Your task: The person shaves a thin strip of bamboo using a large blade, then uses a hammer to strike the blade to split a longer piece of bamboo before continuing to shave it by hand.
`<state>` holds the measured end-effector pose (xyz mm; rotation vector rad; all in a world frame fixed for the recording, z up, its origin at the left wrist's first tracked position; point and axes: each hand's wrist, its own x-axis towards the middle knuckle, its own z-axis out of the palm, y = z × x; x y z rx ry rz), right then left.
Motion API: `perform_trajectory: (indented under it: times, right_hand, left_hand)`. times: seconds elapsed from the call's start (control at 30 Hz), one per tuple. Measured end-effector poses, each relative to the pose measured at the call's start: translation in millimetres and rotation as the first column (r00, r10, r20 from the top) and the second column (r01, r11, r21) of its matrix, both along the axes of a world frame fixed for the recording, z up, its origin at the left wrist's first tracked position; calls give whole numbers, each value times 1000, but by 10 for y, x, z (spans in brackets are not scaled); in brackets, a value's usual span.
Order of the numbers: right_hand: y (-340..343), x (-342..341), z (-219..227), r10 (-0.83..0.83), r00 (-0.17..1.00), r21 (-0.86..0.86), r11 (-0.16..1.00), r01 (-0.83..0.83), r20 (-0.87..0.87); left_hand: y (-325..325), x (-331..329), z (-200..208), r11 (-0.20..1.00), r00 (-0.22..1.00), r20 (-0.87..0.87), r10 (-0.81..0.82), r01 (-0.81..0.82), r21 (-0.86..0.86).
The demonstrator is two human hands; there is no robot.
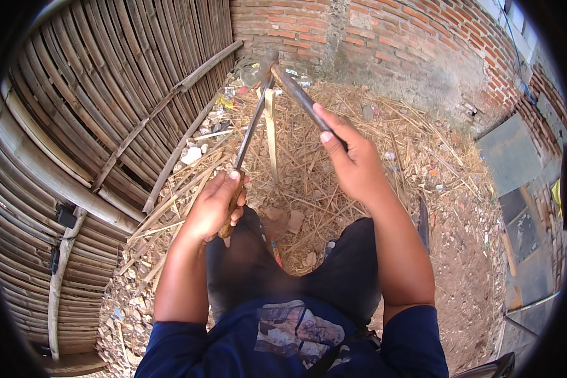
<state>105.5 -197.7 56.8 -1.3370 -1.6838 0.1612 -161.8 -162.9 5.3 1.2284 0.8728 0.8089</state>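
Note:
My left hand (215, 206) is closed around the wooden handle of a long, narrow-bladed knife (253, 131), its dark blade slanting up and away from me. In my right hand (353, 154) is a hammer (301, 99), gripped by its dark handle. The hammer's head lies over the far end of the blade; whether the two touch I cannot tell. Just beneath the blade's far part stands a pale bamboo strip (271, 135), roughly upright, its top at the blade. Its lower end reaches toward the litter on the ground.
A bamboo-slat wall (107, 82) rises on my left, with a brick wall (397, 41) ahead. Dry bamboo splinters (321, 176) cover the ground between my legs and the bricks. White rubble (191, 155) lies near the slats. Grey panels (510, 154) lean at the right.

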Motion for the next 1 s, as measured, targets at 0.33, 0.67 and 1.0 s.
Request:
perform_trajectory:
  times: [0.33, 0.67, 1.0]
  right_hand:
    - [14, 143, -14, 15, 1000, 232, 973, -11, -15]
    - [-13, 29, 5, 35, 996, 125, 992, -24, -88]
    - [126, 315, -559, -48, 999, 193, 980, 48, -6]
  left_hand:
    - [-76, 71, -15, 1000, 1000, 20, -20, 20, -23]
    - [-113, 112, -107, 996, 1000, 9, -23, 24, -84]
    - [-164, 313, -108, 992, 995, -14, -97, 95, -80]
